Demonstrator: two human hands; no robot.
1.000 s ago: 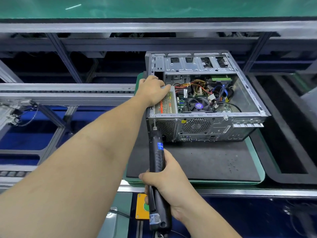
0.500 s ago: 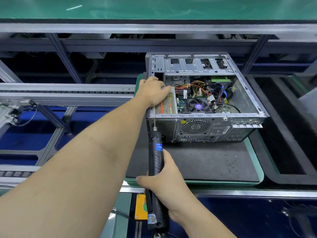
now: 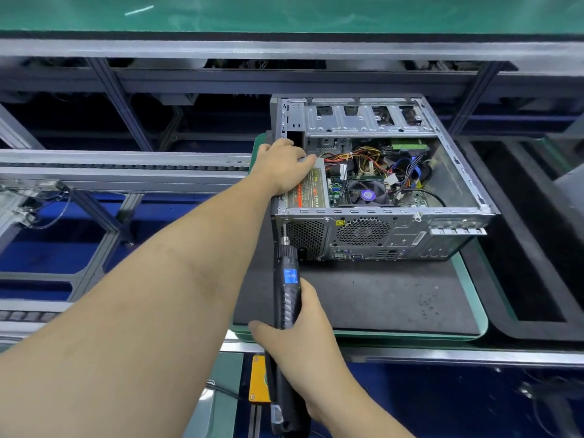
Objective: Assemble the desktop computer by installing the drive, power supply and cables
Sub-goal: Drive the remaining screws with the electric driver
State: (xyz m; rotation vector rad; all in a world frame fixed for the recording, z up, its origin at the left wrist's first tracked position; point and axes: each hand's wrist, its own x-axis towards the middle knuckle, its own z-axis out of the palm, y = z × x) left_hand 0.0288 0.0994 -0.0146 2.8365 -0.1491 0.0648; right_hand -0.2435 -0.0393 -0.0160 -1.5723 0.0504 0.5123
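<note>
With my left hand (image 3: 284, 165) pressed flat on the grey boxy power supply (image 3: 308, 192) in the open steel case's (image 3: 379, 216) near-left corner and my right hand (image 3: 303, 339) wrapped around the black electric screwdriver (image 3: 286, 279), I judge a tilted bit could slip off the rear-panel screw.

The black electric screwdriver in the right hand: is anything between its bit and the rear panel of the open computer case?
Nothing visible. The black electric screwdriver, gripped by the right hand, has its bit at the upper left corner of the grey metal case's rear panel. The left hand rests above, on the silver power supply.
</note>
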